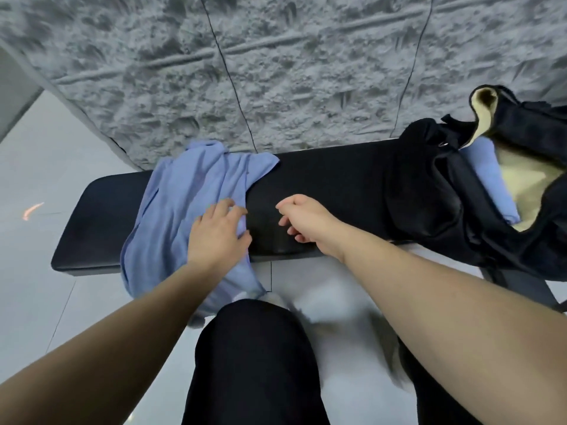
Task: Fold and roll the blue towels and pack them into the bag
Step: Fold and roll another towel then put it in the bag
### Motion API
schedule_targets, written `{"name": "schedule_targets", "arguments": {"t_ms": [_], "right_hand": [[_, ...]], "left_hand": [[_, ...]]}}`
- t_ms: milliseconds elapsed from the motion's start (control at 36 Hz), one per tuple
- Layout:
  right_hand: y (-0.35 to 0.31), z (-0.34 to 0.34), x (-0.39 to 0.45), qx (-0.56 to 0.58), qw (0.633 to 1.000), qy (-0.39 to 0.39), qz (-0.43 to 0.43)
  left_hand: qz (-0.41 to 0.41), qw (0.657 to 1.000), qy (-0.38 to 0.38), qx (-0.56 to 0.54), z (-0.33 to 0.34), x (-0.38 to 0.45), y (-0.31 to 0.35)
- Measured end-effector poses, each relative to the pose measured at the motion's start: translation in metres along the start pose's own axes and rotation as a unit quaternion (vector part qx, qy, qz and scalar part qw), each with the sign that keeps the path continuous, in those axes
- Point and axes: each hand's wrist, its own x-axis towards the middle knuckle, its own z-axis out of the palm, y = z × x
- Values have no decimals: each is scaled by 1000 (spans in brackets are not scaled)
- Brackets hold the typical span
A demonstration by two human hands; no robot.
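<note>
A crumpled blue towel [187, 204] lies across the left part of a black bench [331, 176], its lower end hanging over the front edge. My left hand [219, 233] rests flat on the towel's right edge with fingers spread. My right hand [302, 217] hovers over the bare bench just to the right of the towel, fingers loosely curled and holding nothing. On the bench's right end stands an open black bag [435, 185] with a pale yellow lining. A rolled blue towel [487, 176] lies inside it.
A rough grey textured wall [276, 72] rises right behind the bench, with two thin black cables running down it. Pale floor tiles [46, 167] surround the bench. My knee in black trousers [254, 357] is directly below the bench's front edge.
</note>
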Motion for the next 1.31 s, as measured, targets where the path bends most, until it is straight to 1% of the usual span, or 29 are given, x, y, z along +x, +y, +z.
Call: {"name": "schedule_targets", "arguments": {"t_ms": [56,111,194,250,306,361,500,667,722,778,861,917,1028,1083,1167,1250,1306], "right_hand": [[0,3,5,-16,1000,-11,1],[0,10,10,-22,999,-25,3],[-1,16,14,-25,999,-44,0],[-2,19,17,-23,998,-52,4],[-2,23,18,-28,998,-57,8],[-3,27,19,-29,998,-59,9],[-1,32,19,-45,996,-70,12],[0,30,17,-53,996,-74,14],[-1,29,17,-44,996,-80,16],[-2,27,17,-35,995,-87,21],[-3,25,15,-1,995,-93,34],[-4,24,15,30,995,-81,44],[-7,19,17,98,991,-67,64],[-10,14,19,143,985,-77,55],[-14,8,21,215,972,-91,28],[-18,-2,18,256,964,-71,4],[-19,-10,16,260,964,-49,3]], "left_hand": [[-29,999,40,12,-1,3,-10],[-81,995,63,5,-2,7,-24],[-194,978,67,-47,-6,12,-40],[-253,962,67,-73,-8,14,-49],[-287,953,55,-82,-10,14,-58],[-305,947,46,-90,-13,16,-67],[-270,953,70,-123,-18,19,-70],[-231,951,108,-177,-26,15,-50],[-208,947,115,-215,-27,13,-39],[-171,938,124,-274,-29,14,-25],[-130,921,111,-349,-34,20,2],[-123,902,96,-402,-37,26,20],[-139,840,64,-521,-42,37,56],[-151,811,60,-562,-44,42,72],[-179,756,47,-628,-45,50,88],[-196,710,40,-675,-45,57,98],[-210,690,34,-692,-45,60,105]]}}
